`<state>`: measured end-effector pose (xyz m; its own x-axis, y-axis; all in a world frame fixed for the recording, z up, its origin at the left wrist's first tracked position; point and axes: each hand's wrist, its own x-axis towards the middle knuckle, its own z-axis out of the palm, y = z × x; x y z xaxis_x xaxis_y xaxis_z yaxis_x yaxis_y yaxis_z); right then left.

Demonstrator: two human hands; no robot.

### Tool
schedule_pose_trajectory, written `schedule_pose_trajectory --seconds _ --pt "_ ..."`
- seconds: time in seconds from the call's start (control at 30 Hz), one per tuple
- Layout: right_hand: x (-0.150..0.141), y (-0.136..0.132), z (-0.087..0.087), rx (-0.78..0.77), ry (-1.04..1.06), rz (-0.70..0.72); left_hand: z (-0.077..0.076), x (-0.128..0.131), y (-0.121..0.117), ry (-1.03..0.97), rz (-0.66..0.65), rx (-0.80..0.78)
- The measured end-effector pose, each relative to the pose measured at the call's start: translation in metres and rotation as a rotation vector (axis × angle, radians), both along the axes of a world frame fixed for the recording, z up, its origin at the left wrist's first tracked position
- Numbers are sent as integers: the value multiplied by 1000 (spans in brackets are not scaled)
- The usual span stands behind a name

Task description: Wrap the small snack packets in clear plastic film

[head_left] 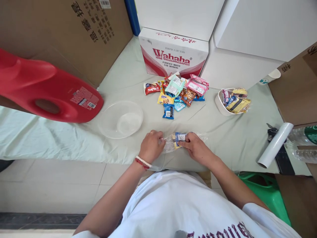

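My left hand (151,146) and my right hand (196,147) rest on the pale green cloth (74,142) near its front edge. Both are closed on a clear plastic bag (170,144) stretched between them, which holds a small blue and yellow snack packet (178,137). My left hand pinches the bag's left end; my right hand grips the packet end through the plastic. Beyond them lies a pile of snack packets (177,92). A clear empty plastic bowl (120,119) sits to the left of my hands.
A white bowl (220,104) with several snacks stands at the right. A Wahaha water carton (173,53) and white boxes line the back. A red plastic jug (49,89) lies at left, a white roll (274,145) and scissors (271,130) at right, cardboard boxes on both sides.
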<state>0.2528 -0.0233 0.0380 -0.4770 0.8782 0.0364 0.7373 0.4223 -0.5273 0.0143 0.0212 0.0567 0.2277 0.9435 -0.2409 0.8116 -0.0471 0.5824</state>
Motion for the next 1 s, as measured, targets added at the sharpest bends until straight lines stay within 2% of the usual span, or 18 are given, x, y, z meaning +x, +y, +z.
schedule_pose_trajectory --seconds 0.07,0.17,0.23,0.3,0.33,0.4,0.43,0.47,0.53,0.6,0.63,0.67,0.77,0.87,0.93,1.0 --pt "-1 0 -2 9 8 -7 5 2 -2 -274 45 -126" --pt "-1 -2 -1 19 -2 -5 7 23 2 -718 124 -327" --pt "1 -4 1 20 27 16 3 43 7 -854 156 -395" --pt "5 -7 5 17 100 71 -3 60 11 -818 139 -357" --pt "8 -8 7 14 145 104 -7 67 12 -752 101 -288" --pt "12 -10 8 10 238 144 -13 75 12 -574 -35 -82" --pt "14 -10 8 10 284 119 -15 78 10 -483 -112 27" --pt "17 -11 6 17 321 43 -17 79 6 -394 -183 121" --pt "21 -11 0 60 313 -233 -19 82 -3 -222 -270 251" --pt "26 -12 -7 103 172 -509 -21 84 -13 -92 -281 337" --pt "28 -13 -11 110 82 -577 -22 86 -17 -53 -274 373" --pt "30 -16 -14 102 2 -590 -23 87 -21 -30 -261 409" --pt "36 -25 -14 39 -89 -494 -30 89 -27 -22 -221 510" --pt "37 -27 2 -48 -43 -538 -39 91 -29 -36 -236 534" --pt "32 -21 16 -134 27 -597 -44 93 -30 -54 -258 525" --pt "22 -10 27 -177 122 -599 -49 96 -30 -99 -266 536"
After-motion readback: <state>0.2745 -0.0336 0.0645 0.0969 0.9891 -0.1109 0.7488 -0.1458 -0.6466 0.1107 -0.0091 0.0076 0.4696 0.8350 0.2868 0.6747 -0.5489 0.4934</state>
